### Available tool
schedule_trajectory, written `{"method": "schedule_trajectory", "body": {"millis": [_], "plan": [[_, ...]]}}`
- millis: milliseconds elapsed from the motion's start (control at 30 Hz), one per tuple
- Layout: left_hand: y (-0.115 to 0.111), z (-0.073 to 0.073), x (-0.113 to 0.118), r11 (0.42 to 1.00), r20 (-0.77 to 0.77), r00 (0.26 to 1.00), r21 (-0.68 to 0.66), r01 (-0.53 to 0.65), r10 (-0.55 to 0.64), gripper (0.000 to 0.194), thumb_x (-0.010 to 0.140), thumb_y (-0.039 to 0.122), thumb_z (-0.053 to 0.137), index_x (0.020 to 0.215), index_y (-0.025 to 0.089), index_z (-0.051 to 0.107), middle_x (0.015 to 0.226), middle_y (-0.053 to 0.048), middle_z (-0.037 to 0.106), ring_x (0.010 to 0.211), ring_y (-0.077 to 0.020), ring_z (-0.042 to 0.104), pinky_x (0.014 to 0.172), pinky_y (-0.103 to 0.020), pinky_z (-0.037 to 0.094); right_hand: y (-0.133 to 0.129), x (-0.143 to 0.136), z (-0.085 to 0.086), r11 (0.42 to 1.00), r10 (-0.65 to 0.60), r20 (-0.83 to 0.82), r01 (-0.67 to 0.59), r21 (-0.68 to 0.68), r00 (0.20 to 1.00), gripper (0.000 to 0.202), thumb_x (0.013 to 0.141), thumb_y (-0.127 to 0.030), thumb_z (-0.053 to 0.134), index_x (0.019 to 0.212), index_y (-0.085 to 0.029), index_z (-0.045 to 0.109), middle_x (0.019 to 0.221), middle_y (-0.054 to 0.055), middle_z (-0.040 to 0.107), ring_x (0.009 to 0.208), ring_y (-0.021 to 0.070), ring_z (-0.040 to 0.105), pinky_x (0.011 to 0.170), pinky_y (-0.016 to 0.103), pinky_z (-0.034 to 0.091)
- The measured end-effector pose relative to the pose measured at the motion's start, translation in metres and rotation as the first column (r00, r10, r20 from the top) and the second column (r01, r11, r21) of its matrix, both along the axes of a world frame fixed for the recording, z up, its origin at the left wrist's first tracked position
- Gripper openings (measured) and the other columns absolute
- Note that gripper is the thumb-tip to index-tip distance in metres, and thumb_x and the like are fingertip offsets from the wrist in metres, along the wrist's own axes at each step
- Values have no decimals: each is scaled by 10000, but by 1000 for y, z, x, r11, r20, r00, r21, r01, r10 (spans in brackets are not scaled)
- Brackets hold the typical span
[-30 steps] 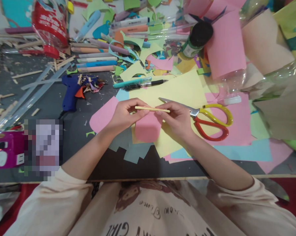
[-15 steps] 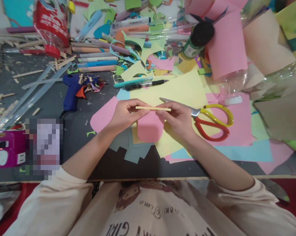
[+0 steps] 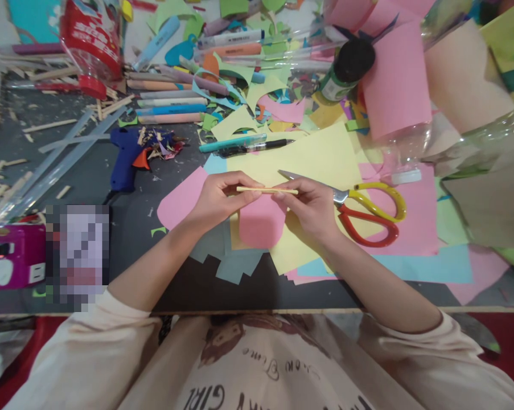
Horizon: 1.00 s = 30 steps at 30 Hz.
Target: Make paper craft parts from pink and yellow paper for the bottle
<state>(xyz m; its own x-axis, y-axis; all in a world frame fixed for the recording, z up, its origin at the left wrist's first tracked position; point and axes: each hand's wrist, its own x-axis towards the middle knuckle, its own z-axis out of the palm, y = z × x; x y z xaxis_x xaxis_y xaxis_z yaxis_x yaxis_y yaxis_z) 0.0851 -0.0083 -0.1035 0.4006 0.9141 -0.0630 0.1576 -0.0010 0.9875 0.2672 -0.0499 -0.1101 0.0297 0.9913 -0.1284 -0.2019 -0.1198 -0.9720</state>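
Note:
Between both hands, a thin pale wooden stick (image 3: 267, 190) is pinched level, with its ends jutting past the fingertips. My left hand (image 3: 220, 198) grips its left part, thumb on the near side. On the right part, my right hand (image 3: 314, 202) pinches it the same way. Just below the stick shows a pink paper piece (image 3: 262, 223) with rounded lower corners; its upper edge meets the stick, but I cannot tell whether they are joined. Scissors (image 3: 374, 213) with one yellow and one red handle lie beside my right hand, their blades partly behind it.
Yellow paper (image 3: 325, 154) lies under the hands. A blue glue gun (image 3: 124, 159) rests to the left, near clear glue sticks (image 3: 56, 165). Pens (image 3: 248, 147), markers (image 3: 171, 108) and paper scraps spread behind. A dark-capped bottle (image 3: 346, 68) stands back right.

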Motion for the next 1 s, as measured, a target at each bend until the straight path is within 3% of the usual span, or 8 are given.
{"method": "schedule_trajectory", "body": {"millis": [300,500,667,1000], "plan": [[-1,1,-1,1000,2,1000,20,4,-4,335,754,511,745,854,192,747,870,-57,744,768,-158,669,623,-241,505,0,2,0,999,36,-18,-37,-23,999,184,694,-400,821,747,-253,725,707,-19,693,628,129,613,620,325,523],[-1,4,1,1000,10,1000,20,16,-16,252,770,427,739,854,189,740,873,-50,739,745,-140,654,602,-226,484,-2,5,-6,995,68,68,-72,62,995,158,766,-296,766,924,-298,758,886,-5,744,818,153,674,744,340,551],[-1,3,0,998,-14,999,49,38,-37,243,791,420,719,882,195,734,893,-52,738,757,-140,656,610,-224,488,-1,5,-3,994,83,120,-91,61,989,109,768,-330,764,871,-293,772,879,-1,773,832,185,705,785,398,569],[-2,1,-2,998,-40,998,46,41,-39,258,795,449,707,850,198,733,866,-46,734,766,-148,658,631,-236,495,-1,4,-3,996,73,56,-76,54,996,99,747,-347,791,828,-290,781,839,-1,776,781,177,700,740,382,563]]}}
